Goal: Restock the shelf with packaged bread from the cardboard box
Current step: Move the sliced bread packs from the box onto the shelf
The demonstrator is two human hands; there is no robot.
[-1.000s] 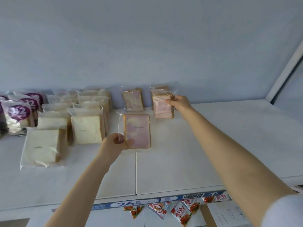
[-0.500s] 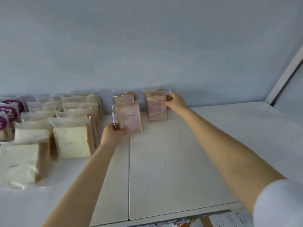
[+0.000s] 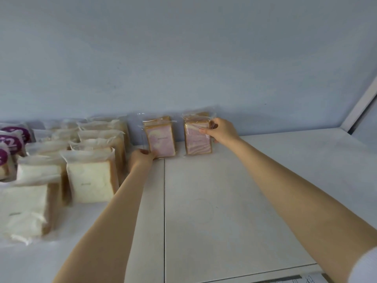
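Two clear packs of pink-swirled sliced bread stand upright at the back of the white shelf (image 3: 234, 190), against the rear wall. My left hand (image 3: 142, 158) grips the lower left corner of the left pink bread pack (image 3: 162, 139), which stands in front of another pack of the same kind. My right hand (image 3: 220, 130) holds the upper right edge of the right pink bread pack (image 3: 196, 139), thumb across its front. The cardboard box is out of view.
Rows of white sliced bread packs (image 3: 91, 180) fill the shelf's left part, right beside my left forearm. Purple-labelled packs (image 3: 12, 141) sit at the far left. A white upright (image 3: 359, 107) bounds the shelf at the right, with bare shelf surface before it.
My left hand has carried its pink bread pack back from mid-shelf and stood it against the pack at the rear. My right hand stays on the right pack. The view moved closer.
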